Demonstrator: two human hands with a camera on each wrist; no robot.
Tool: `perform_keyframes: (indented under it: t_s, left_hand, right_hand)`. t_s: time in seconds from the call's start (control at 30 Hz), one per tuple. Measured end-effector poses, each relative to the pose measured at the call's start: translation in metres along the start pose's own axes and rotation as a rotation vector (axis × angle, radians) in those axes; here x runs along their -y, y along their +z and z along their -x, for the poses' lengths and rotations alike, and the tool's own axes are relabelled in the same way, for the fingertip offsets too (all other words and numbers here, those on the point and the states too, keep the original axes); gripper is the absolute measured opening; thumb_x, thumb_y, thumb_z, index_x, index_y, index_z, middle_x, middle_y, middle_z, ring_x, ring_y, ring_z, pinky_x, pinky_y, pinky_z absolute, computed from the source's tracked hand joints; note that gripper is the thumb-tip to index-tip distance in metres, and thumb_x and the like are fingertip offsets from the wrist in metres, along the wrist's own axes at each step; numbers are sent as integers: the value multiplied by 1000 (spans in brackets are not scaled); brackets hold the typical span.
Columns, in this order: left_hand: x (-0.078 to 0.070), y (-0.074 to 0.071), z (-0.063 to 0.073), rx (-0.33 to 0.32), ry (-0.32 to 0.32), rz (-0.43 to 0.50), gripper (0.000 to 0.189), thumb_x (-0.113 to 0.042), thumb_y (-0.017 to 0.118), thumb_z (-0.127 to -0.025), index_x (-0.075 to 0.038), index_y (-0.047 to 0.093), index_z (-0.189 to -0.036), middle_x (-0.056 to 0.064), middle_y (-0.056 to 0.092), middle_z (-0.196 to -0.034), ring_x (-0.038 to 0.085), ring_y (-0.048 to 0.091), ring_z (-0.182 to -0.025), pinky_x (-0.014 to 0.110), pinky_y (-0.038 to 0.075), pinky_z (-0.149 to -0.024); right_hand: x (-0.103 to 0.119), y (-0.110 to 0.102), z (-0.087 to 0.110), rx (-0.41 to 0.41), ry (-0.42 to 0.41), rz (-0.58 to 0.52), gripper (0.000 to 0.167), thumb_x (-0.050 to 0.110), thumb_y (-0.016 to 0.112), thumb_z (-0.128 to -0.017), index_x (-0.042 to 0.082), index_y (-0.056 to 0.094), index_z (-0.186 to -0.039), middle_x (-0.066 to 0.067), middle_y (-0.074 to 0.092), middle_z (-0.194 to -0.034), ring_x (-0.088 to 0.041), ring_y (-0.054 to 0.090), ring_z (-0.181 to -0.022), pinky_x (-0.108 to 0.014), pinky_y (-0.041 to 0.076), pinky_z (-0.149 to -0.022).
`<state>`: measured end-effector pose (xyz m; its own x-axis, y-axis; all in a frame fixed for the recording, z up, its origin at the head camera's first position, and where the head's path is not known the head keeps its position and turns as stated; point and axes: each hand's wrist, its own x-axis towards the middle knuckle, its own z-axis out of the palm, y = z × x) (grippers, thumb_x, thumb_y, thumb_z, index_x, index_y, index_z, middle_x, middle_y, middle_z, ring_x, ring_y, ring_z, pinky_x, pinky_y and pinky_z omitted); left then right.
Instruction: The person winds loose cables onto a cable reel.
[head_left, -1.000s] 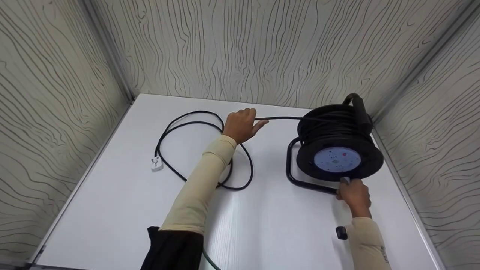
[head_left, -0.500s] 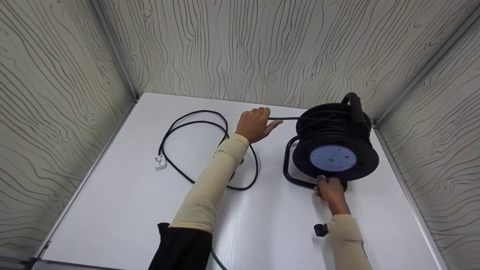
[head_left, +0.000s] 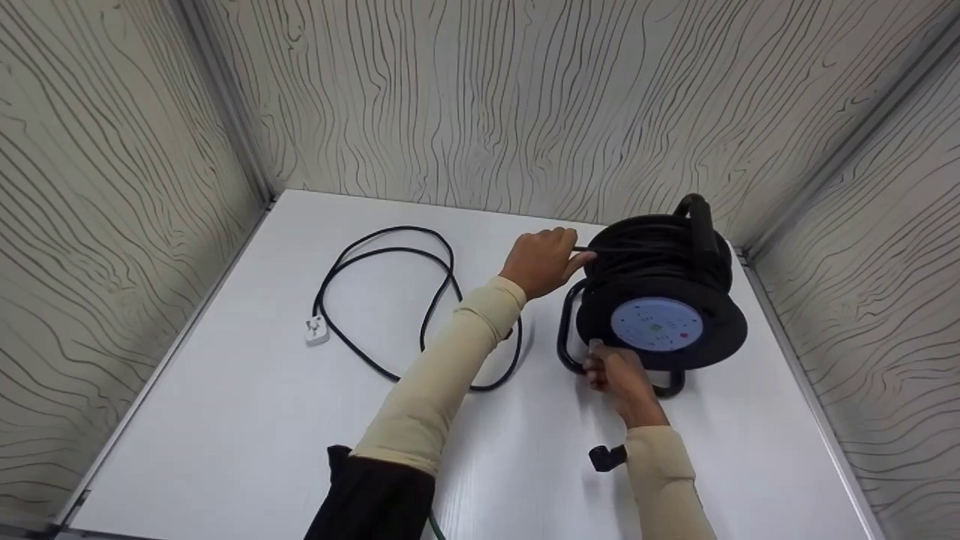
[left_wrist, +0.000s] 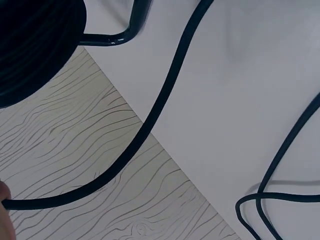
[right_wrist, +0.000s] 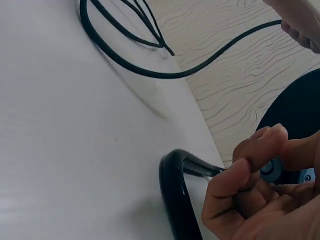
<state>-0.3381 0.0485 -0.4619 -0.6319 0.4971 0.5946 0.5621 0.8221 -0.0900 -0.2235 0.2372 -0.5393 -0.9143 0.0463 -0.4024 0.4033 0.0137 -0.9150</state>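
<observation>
A black cable reel (head_left: 589, 315) with a pale round socket panel (head_left: 657, 324) stands upright on its tube frame (head_left: 564, 337) at the right of the white table. My left hand (head_left: 540, 262) grips the black cable (left_wrist: 165, 95) just left of the drum, where it runs onto the winding. Low at the reel's front left, my right hand (head_left: 622, 375) has its fingers curled around the winding knob, which they mostly hide. In the right wrist view the right fingertips (right_wrist: 235, 177) lie bent above the black tube. Loose cable ends in a white plug (head_left: 316, 330) at the left.
Loose cable loops (head_left: 324, 292) lie on the table (head_left: 225, 420) left of centre, partly under my left forearm. Wood-patterned walls (head_left: 480, 112) close in the back and both sides. A green cord (head_left: 436, 527) shows below the left sleeve.
My left hand has moved right along with the cable, closer to the reel. My right hand has swept left under the drum, and the socket panel has turned clockwise.
</observation>
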Motion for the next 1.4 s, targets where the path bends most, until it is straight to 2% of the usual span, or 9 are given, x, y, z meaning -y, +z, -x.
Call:
perform_keyframes:
  t_s: [0.13, 0.33, 0.43, 0.63, 0.83, 0.93, 1.07, 1.27, 1.4]
  left_hand:
    - [-1, 2, -1, 1, -5, 52, 53, -58, 35, -107, -12, 57, -92, 0, 60, -74, 14, 57, -58, 31, 48, -52]
    - [9, 5, 8, 35, -60, 67, 49, -57, 43, -105, -12, 55, -87, 0, 57, -68, 14, 53, -52, 33, 47, -51]
    - [7, 4, 7, 58, -43, 86, 49, -57, 42, -105, -13, 56, -89, 0, 58, -69, 14, 53, -54, 33, 48, -52]
    - [-7, -1, -5, 75, -25, 133, 52, -56, 35, -107, -12, 57, -91, 0, 57, -70, 14, 54, -55, 34, 50, -55]
    - [-11, -1, -6, 136, -76, 180, 49, -53, 33, -109, -13, 56, -93, -2, 55, -68, 14, 52, -54, 34, 50, -56]
    - [-9, 1, -2, 170, -103, 211, 48, -53, 34, -108, -12, 56, -94, -2, 53, -66, 14, 51, -52, 34, 51, -56]
    - [0, 3, 5, 176, -121, 236, 49, -52, 34, -109, -11, 55, -93, -2, 49, -63, 14, 48, -52, 36, 50, -55]
    - [24, 7, 25, 248, -205, 251, 51, -53, 34, -108, -11, 56, -91, -3, 44, -61, 15, 44, -53, 36, 49, -54]
    - [38, 7, 36, 248, -227, 222, 54, -56, 34, -108, -10, 58, -91, -2, 47, -62, 16, 45, -53, 37, 50, -55]
  right_hand:
    - [11, 13, 5, 19, -14, -27, 31, 23, 54, -106, -8, 58, -107, -5, 60, -79, -13, 52, -63, -27, 45, -61]
    - [36, 23, 18, 31, -65, -43, 32, 20, 54, -106, -10, 60, -105, -4, 58, -76, -11, 51, -61, -25, 46, -60]
    - [51, 25, 25, -7, -114, 1, 34, 23, 55, -105, -10, 61, -102, -4, 59, -75, -11, 52, -61, -25, 48, -60]
    - [71, 24, 36, -64, -189, 103, 39, 32, 58, -104, -7, 64, -100, -3, 60, -73, -12, 55, -59, -25, 48, -58]
    - [82, 16, 47, -117, -249, 167, 42, 35, 62, -102, -7, 65, -100, -4, 61, -73, -12, 55, -57, -26, 49, -59]
    - [91, 8, 54, -139, -261, 188, 44, 36, 63, -101, -8, 65, -102, -3, 62, -73, -10, 56, -57, -24, 50, -59]
    - [105, -8, 63, -189, -283, 203, 45, 36, 66, -100, -9, 65, -102, -3, 63, -71, -10, 57, -56, -25, 51, -59]
    - [116, -48, 75, -358, -288, 303, 46, 41, 65, -99, -5, 66, -101, 3, 65, -66, -10, 59, -52, -24, 50, -56]
    - [112, -74, 81, -423, -264, 312, 44, 41, 64, -100, -3, 66, -98, 4, 65, -63, -9, 59, -50, -22, 49, -54]
